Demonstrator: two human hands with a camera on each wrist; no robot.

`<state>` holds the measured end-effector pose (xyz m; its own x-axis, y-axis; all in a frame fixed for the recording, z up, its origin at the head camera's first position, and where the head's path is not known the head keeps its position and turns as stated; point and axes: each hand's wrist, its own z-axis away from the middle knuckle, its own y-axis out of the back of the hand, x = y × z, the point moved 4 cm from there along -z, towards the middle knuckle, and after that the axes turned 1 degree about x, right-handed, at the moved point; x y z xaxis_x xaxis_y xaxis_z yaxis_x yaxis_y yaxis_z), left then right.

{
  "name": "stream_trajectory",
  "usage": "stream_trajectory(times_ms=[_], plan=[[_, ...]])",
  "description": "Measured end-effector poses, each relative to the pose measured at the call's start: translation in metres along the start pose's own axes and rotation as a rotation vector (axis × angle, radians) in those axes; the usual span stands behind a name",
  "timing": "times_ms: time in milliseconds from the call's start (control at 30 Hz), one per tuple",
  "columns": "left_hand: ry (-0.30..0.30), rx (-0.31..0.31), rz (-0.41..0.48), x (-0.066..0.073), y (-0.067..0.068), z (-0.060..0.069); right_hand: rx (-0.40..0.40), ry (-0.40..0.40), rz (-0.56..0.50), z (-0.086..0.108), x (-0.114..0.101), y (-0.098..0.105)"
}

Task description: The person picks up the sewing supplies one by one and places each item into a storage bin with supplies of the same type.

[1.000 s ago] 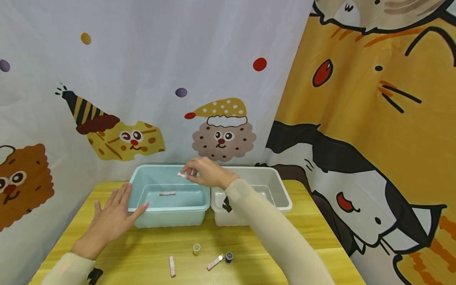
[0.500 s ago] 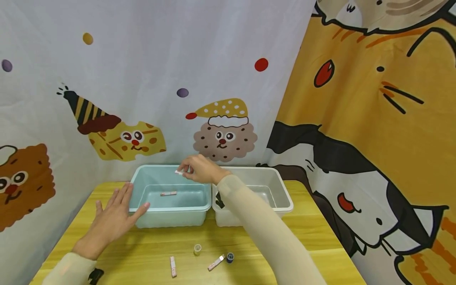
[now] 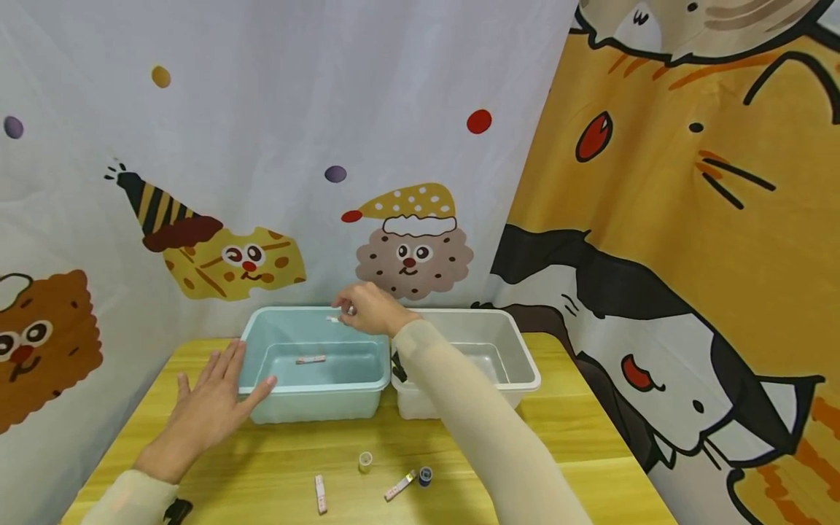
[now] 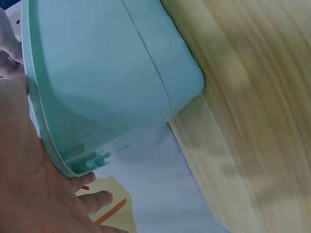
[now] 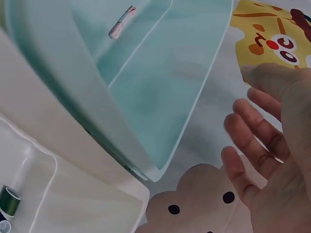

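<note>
My left hand (image 3: pixel 206 408) rests with spread, straight fingers against the left end of the light-blue bin (image 3: pixel 315 405); its palm lies along the rim in the left wrist view. Over the bin's back right part is my right hand (image 3: pixel 375 309), fingers loosely bent and apart, with nothing visible between them in the right wrist view. Just below its fingertips in the head view is a small whitish strip (image 3: pixel 332 319), seemingly loose from the fingers. One slim pink-and-white printed piece (image 3: pixel 310 359) lies on the bin's floor.
A white bin (image 3: pixel 531 385) stands right beside the blue one, holding a green thread spool (image 5: pixel 9 201) and a dark one. On the wooden table lie two slim pink-and-white pieces (image 3: pixel 320 494), a pale yellow spool (image 3: pixel 365 461) and a dark blue spool (image 3: pixel 425 476). Curtains hang behind.
My right hand moved slightly left, then loosened its fingers; the whitish strip it pinched now sits below the fingertips. My left hand has stayed at the bin's end.
</note>
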<state>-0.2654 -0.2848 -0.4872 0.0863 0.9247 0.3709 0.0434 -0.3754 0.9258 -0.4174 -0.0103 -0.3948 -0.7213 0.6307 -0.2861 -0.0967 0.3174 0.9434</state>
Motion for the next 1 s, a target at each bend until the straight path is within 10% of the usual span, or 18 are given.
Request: stream_trajectory(times_ms=[1000], plan=[[0.002, -0.009, 0.009, 0.001, 0.000, 0.000, 0.048, -0.008, 0.018, 0.031, -0.004, 0.011]])
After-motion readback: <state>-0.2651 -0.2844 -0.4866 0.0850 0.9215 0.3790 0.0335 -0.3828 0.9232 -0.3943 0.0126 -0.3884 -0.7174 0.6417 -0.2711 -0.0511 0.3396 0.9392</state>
